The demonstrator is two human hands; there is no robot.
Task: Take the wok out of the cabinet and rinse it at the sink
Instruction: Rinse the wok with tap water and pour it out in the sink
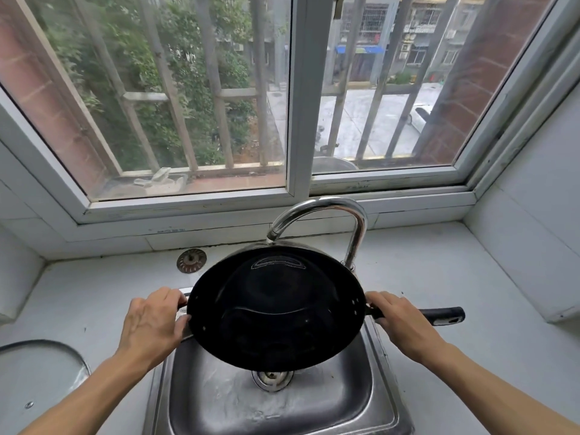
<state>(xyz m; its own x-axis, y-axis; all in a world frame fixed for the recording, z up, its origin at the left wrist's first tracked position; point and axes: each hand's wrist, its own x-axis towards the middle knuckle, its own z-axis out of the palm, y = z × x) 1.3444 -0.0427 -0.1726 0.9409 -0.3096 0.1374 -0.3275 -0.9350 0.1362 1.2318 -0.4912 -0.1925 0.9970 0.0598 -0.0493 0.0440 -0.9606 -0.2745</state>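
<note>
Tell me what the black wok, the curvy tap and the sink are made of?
The wok looks like dark metal with a matte black coating; it barely shines and its rim has small rivets. The tap looks like polished chromed metal, mirror-bright. The sink seems brushed stainless steel: dull grey with scuffs and soft reflections.

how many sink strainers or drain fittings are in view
2: one loose strainer on the counter left of the faucet; one drain in the sink bottom, partly hidden by the wok.
</note>
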